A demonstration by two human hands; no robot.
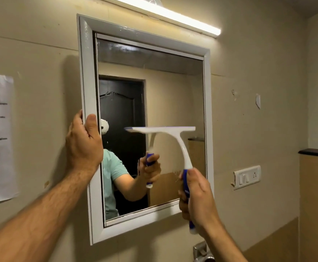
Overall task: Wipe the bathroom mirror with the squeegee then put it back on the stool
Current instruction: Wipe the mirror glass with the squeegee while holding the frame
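Now right hand (198,195) presses squeegee (165,133) against mirror (173,91).

A single head-worn view faces the wall close up, tilted, the mirror (150,114) filling frame centre, forearms entering from the lower corners.

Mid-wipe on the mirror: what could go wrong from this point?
1. The left hand grips the mirror frame, which hangs tilted; pressure from the squeegee may shift it further.
2. The right hand holds only the handle's low end, so the blade may tilt and streak.
3. The glass above the blade looks unwiped and could be missed.
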